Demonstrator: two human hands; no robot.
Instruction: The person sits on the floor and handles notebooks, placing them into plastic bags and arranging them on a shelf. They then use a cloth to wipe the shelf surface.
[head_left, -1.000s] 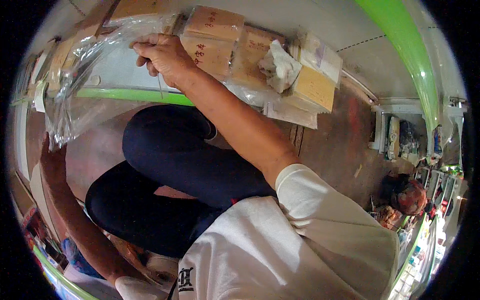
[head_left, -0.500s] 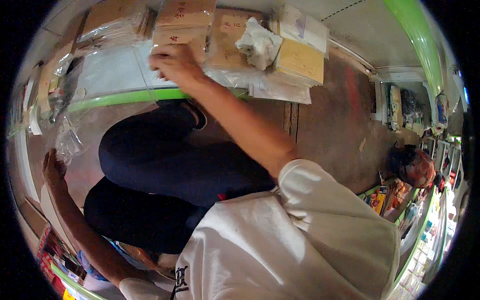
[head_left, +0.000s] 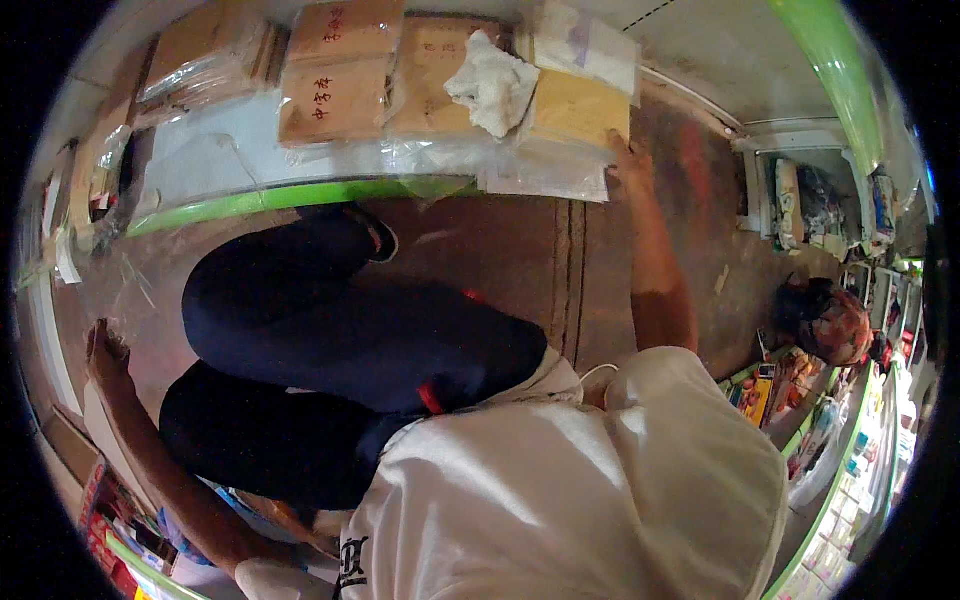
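Observation:
My right hand (head_left: 630, 160) reaches to the right side of a stack of yellow envelopes (head_left: 575, 108). Its fingers are apart, with the tips at the stack's edge. Far to the left, my left hand (head_left: 107, 355) is low over the brown floor, its fingers closed at the end of a thin clear plastic bag (head_left: 128, 290); the exact grip is hard to see. A crumpled white cloth (head_left: 492, 85) lies between the yellow stack and the plastic-wrapped brown envelopes (head_left: 335, 100). White paper packs (head_left: 585, 50) are behind the yellow stack.
The packs stand on a low pale shelf (head_left: 210, 150) with a green front edge (head_left: 300, 193). My bent legs (head_left: 330, 320) are close before it. Shelves of coloured goods (head_left: 850, 480) line the right, near a dark and red rounded object (head_left: 830, 325).
My right hand has swung rightward from above the brown envelopes to the yellow stack. My left hand has dropped slightly, and the clear plastic beside it has shifted off the shelf front.

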